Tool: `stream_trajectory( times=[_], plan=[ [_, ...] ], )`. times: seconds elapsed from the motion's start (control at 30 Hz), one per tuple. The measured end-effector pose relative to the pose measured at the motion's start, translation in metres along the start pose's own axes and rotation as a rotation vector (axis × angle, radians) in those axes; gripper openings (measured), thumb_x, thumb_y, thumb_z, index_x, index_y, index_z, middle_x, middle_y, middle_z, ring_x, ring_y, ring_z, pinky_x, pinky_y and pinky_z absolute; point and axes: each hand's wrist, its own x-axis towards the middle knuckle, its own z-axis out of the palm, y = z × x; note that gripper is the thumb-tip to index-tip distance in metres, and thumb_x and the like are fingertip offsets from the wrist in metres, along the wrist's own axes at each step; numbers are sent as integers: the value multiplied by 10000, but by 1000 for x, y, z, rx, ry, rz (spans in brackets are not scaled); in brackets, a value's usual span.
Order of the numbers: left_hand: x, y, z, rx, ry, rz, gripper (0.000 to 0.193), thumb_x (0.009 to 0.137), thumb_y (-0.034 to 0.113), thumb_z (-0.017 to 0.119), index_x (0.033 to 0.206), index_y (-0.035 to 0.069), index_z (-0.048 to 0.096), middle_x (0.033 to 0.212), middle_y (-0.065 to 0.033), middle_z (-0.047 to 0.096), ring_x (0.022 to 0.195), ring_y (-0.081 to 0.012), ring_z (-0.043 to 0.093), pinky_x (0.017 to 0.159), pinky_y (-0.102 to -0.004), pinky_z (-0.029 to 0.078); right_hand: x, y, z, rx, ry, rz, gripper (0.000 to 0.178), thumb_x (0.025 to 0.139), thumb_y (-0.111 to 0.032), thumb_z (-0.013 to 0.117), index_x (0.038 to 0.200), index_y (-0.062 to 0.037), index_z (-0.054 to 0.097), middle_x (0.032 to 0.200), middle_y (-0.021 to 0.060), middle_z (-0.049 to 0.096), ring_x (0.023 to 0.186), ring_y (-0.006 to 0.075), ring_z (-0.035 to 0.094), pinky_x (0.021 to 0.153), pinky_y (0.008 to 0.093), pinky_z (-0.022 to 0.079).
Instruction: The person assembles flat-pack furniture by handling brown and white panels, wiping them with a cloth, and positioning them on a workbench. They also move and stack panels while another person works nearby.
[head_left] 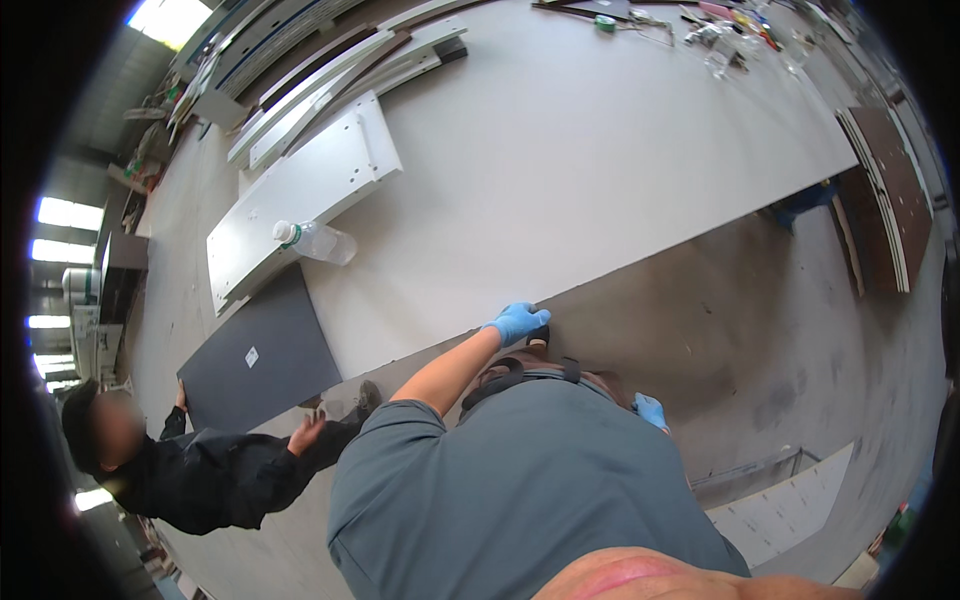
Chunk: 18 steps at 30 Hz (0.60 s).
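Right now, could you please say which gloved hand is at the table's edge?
The left hand: it is at the near edge of the pale table, while the right hand hangs apart from it.

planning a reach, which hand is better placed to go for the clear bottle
Likely the left hand: it is at the near edge of the table, with the bottle ahead on its left. The right hand is off the table, farther from the bottle.

The table (560, 170) looked smooth and matt, the left bottle (325, 243) clear glossy plastic, the near shirt (540, 470) matt cloth.
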Motion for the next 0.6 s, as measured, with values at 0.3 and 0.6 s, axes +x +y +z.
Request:
stream_trajectory(
  times=[0.3, 0.6],
  plan=[
    [5, 19, 25, 174, -24, -8, 562, 940, 477, 583, 1254, 28, 709, 1253, -213, 719, 1221, -364, 657, 1071, -449, 484, 92, 10, -59, -47, -170, -70, 287, 1021, -277, 621, 954, -22, 734, 781, 0, 646, 690, 125, 563, 616, 333, 455],
    [29, 84, -10, -129, 1082, -58, 578, 917, 430, 732, 1291, -9, 692, 1225, -226, 743, 1140, -376, 713, 1002, -444, 549, 203, 46, -251, -271, -70, -38, 349, 1033, -314, 639, 1051, 15, 755, 820, 34, 693, 739, 139, 593, 683, 350, 489]
  ],
)
